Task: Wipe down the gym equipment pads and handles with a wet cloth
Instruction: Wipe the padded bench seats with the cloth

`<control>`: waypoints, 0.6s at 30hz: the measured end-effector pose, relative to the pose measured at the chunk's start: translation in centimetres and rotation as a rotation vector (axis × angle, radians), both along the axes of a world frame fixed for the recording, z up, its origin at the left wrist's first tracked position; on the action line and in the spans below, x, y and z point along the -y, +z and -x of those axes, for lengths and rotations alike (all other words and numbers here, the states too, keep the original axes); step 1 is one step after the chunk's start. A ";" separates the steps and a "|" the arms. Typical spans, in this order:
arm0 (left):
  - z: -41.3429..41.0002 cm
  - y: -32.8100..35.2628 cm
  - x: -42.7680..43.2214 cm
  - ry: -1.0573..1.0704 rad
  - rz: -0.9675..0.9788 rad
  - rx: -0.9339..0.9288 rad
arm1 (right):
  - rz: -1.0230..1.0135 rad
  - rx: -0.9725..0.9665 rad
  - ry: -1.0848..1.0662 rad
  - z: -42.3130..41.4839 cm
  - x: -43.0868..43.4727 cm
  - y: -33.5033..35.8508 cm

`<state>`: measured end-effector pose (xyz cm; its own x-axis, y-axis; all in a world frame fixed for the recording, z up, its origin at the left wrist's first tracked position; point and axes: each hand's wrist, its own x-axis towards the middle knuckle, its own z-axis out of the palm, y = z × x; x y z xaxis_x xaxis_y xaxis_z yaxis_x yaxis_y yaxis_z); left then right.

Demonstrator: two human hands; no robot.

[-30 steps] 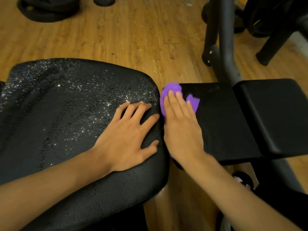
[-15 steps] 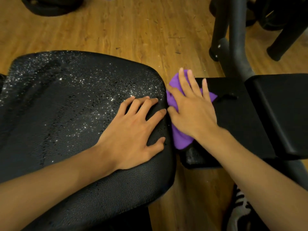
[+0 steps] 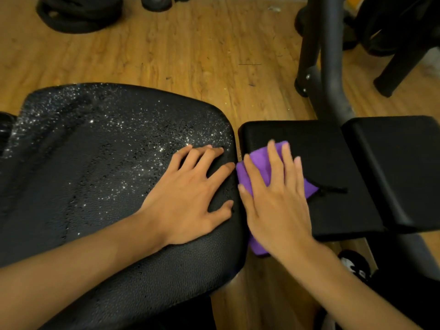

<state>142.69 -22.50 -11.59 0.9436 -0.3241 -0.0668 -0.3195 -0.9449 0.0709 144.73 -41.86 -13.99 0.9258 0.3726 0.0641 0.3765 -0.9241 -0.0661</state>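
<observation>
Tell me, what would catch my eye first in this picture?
The purple cloth stands out most, pressed flat under the right hand on the smaller black pad at centre right. Next comes the big black seat pad on the left, glistening as if wet, with the left hand resting flat near its right edge.

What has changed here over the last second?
The right hand slid the purple cloth back along the left edge of the small pad, from its far corner toward the person. The left hand stays flat on the large pad.
</observation>
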 end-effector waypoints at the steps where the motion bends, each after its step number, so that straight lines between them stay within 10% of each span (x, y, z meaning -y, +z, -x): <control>1: 0.0 0.0 0.0 -0.001 0.003 0.006 | 0.015 -0.003 0.023 -1.5 -0.5 0.0; 8: 0.0 -0.1 0.0 0.006 -0.013 0.009 | 0.005 -0.070 -0.015 -12.5 -4.6 -0.2; 18: -0.1 -0.2 -0.2 0.000 0.014 0.008 | 0.037 -0.067 -0.010 0.7 -0.6 0.3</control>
